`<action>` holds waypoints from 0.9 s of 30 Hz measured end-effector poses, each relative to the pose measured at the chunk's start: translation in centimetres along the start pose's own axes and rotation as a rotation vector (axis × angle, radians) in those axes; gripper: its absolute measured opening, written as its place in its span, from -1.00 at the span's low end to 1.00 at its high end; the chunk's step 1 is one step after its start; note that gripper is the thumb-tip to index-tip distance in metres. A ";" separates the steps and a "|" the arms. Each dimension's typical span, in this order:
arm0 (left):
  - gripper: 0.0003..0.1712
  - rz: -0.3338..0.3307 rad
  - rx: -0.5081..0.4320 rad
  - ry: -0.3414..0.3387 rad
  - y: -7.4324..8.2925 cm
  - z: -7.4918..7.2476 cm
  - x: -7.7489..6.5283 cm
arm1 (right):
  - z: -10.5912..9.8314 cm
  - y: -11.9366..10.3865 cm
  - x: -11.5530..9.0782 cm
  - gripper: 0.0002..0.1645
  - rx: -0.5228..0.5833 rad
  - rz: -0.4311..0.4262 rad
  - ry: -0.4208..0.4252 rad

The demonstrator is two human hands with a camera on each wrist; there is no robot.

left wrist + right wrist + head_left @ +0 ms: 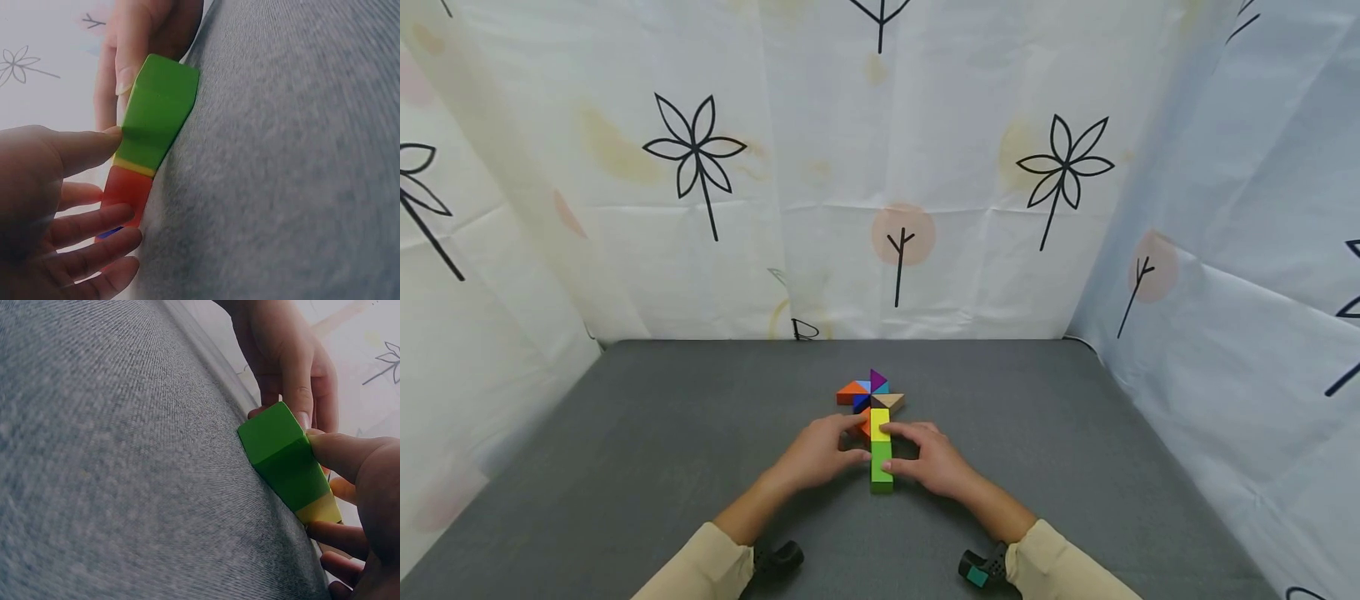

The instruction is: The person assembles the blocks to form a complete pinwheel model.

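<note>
A green block lies on the grey table, end to end with a yellow block. My left hand is on their left side, its thumb touching the green block and its fingers beside an orange block. From the right, my right hand rests its thumb against the green block and its index finger against the yellow one. Beyond the yellow block, small triangular blocks form a pinwheel: purple, orange, dark blue and tan pieces, plus light blue ones.
The grey cloth-covered table spreads out around the blocks. A white curtain with flower and tree drawings hangs behind it and along both sides. Dark straps with small cameras sit on both wrists.
</note>
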State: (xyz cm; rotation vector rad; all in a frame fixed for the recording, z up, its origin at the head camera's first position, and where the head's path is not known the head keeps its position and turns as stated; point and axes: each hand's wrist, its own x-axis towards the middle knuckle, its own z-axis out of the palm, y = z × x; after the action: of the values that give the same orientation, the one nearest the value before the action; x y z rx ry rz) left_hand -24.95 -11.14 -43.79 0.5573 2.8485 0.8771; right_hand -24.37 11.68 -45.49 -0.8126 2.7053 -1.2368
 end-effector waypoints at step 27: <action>-0.27 -0.053 -0.060 0.070 0.2 0.4 1.6 | 0.0 0.1 0.0 -0.35 0.008 -0.029 0.001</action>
State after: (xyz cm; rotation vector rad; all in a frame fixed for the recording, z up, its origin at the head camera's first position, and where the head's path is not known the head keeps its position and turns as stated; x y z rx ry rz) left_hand -26.32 -10.22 -44.01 0.4506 2.8734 0.9878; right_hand -24.43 11.66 -45.56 -0.8536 2.6967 -1.2531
